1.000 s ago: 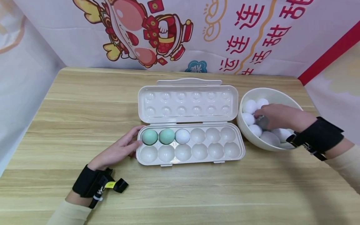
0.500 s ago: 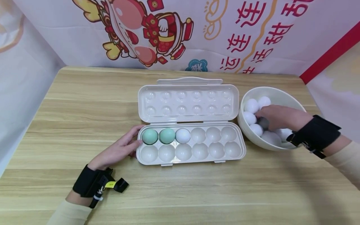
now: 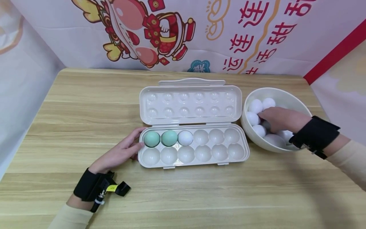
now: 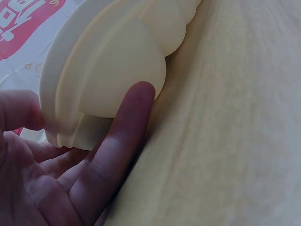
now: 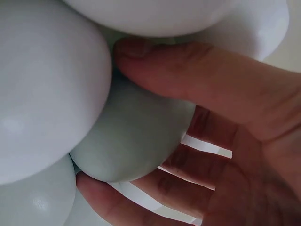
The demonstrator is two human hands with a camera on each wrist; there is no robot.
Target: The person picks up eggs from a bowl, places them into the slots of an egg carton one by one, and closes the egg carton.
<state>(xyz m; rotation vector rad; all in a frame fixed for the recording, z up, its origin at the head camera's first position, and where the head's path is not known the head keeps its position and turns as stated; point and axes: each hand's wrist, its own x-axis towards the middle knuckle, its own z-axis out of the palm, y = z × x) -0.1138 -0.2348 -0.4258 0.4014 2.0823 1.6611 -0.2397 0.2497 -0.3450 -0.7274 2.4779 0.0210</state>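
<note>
My left hand [image 3: 120, 154] grips the left end of an open plastic egg box [image 3: 203, 153]; in the left wrist view, the thumb is on its rim and a finger lies against the underside of a cup. Two green eggs [image 3: 169, 138] and one white egg [image 3: 185, 138] sit in the back row's left cups. Inside the cream bowl [image 3: 295, 103], my right hand [image 3: 286, 119] reaches among the eggs. In the right wrist view, its thumb and fingers curl round a greenish egg [image 5: 134, 134], partly covered by a white egg [image 5: 51, 89].
The box's lid [image 3: 191, 105] is folded back towards the wall cloth [image 3: 217, 54]. Several white eggs [image 3: 255, 106] lie along the bowl's left side. The bowl stands close to the box's right end on the wooden table [image 3: 183, 197].
My right hand has shifted slightly left and deeper over the eggs in the bowl, covering more of the darker egg. The left hand and the egg box stay in place.
</note>
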